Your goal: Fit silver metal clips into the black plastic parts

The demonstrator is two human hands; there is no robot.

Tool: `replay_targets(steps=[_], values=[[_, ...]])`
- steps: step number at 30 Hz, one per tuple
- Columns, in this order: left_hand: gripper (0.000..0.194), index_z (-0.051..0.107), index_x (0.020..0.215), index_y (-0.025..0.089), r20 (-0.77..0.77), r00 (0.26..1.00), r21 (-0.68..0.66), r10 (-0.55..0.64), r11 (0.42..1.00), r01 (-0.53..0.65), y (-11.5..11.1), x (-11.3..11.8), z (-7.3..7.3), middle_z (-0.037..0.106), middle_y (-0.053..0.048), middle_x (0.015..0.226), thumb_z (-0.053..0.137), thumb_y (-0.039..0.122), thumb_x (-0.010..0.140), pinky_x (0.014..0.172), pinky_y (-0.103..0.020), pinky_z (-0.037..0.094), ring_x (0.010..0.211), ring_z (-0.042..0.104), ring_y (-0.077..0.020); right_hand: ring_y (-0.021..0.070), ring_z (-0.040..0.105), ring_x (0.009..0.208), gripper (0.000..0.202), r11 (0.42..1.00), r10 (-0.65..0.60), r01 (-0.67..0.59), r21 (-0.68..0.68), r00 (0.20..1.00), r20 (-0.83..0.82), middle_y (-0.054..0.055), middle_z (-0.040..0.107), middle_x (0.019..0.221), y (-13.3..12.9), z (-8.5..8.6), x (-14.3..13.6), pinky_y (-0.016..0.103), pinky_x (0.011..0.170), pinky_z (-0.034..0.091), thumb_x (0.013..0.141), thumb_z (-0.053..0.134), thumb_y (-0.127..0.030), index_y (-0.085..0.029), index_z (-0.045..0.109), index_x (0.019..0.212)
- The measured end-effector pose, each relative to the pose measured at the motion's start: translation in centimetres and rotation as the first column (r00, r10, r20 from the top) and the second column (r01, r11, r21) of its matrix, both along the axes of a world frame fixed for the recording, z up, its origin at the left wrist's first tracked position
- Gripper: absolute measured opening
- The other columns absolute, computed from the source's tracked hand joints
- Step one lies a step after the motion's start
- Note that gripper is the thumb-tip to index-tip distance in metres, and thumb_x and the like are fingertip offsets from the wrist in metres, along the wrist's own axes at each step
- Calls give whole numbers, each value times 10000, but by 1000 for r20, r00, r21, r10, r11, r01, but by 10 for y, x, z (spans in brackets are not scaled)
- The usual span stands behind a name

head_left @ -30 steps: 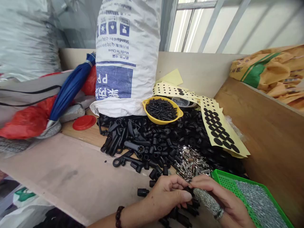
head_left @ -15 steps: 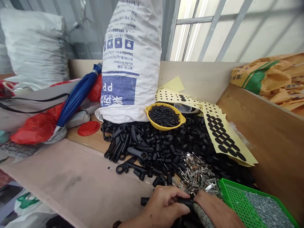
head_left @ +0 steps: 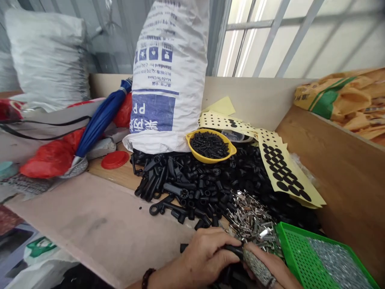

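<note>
Low in the head view, my left hand (head_left: 206, 253) is closed around a black plastic handle (head_left: 234, 251). One dark end of it sticks out left of the knuckles. My right hand (head_left: 275, 267) meets the handle's other end, its fingers closed there and partly hidden. A grey speckled wrap (head_left: 258, 263) lies along that hand, seemingly around the thumb. More black parts show dimly beneath both hands. Just beyond them spreads a heap of black plastic handles and short tubes (head_left: 180, 192), with a pile of small metal clips (head_left: 252, 218) at its right.
A green perforated tray (head_left: 296, 253) of small metal pieces stands at the right. Behind the heap are a yellow bowl (head_left: 209, 160) of small black parts, a tall white sack (head_left: 186, 80) and yellow sticker sheets (head_left: 278, 160). A red lid (head_left: 114, 159) and blue umbrella (head_left: 102, 120) lie left.
The view has shifted slightly. My right hand has turned, so more of the speckled wrap shows against the handle's end. My left hand keeps its hold.
</note>
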State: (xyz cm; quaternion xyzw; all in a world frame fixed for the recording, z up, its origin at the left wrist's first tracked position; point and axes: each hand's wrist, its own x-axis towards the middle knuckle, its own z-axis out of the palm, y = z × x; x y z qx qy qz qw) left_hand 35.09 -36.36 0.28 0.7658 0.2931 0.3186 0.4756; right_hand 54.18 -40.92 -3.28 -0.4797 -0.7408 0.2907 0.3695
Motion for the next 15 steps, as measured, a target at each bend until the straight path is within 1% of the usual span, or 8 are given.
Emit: replay_targets(steps=[1,3,5,6,9,11,13,15], values=[[228,707,988,156,9,1000,-100,7,995,-6,-1,0,1,708,-91,922,576,272,842,790,-256,459,868,640,-204,228,642,638,287,1000,2,-2,19,1000,8,50,637,731,-2,4,1,303,577,548,896,376,-385,-266,610,1012],[240,714,993,164,22,1000,-275,-4,961,9,-1,0,0,712,-61,881,584,253,812,733,-245,461,807,641,-192,220,630,715,237,993,36,-43,112,997,69,61,615,766,-5,13,2,309,665,541,902,391,-353,-242,585,977],[257,716,992,164,25,1000,-377,-8,926,17,-2,0,-2,707,-40,818,572,242,793,651,-231,451,723,626,-174,204,616,709,164,969,74,-112,220,982,171,46,589,724,-5,20,3,292,676,529,900,411,-278,-236,568,920],[258,719,983,163,26,1000,-389,-9,921,18,-3,0,-3,704,-36,801,570,239,787,635,-228,444,706,619,-170,198,614,698,156,957,82,-135,255,975,208,36,582,705,-4,21,2,280,667,524,901,406,-238,-237,561,914],[238,725,958,165,48,999,-301,9,954,6,-8,0,-3,709,-47,857,570,243,796,721,-235,445,790,623,-181,200,622,719,234,959,73,-118,259,982,176,47,607,758,-7,20,-4,279,663,511,924,322,-236,-241,539,1010],[234,718,968,169,54,998,-244,34,970,-20,-14,-1,-3,710,-55,889,556,266,829,765,-241,444,821,624,-185,205,620,722,277,978,60,-80,193,992,109,54,618,793,-13,16,-9,279,645,499,935,278,-288,-245,529,1043],[239,707,974,169,43,997,-187,69,981,-60,-21,-3,-4,705,-65,875,531,289,866,758,-245,447,804,623,-183,202,614,700,279,995,52,-56,88,997,54,42,617,779,-21,10,-13,268,610,482,931,278,-328,-250,534,1008],[266,691,992,156,30,997,-82,77,994,-74,-28,-6,-6,692,-85,851,492,307,899,734,-253,449,783,615,-185,191,602,650,265,999,49,-49,-9,998,24,15,594,701,-27,7,-16,253,566,462,924,292,-344,-252,538,890]])
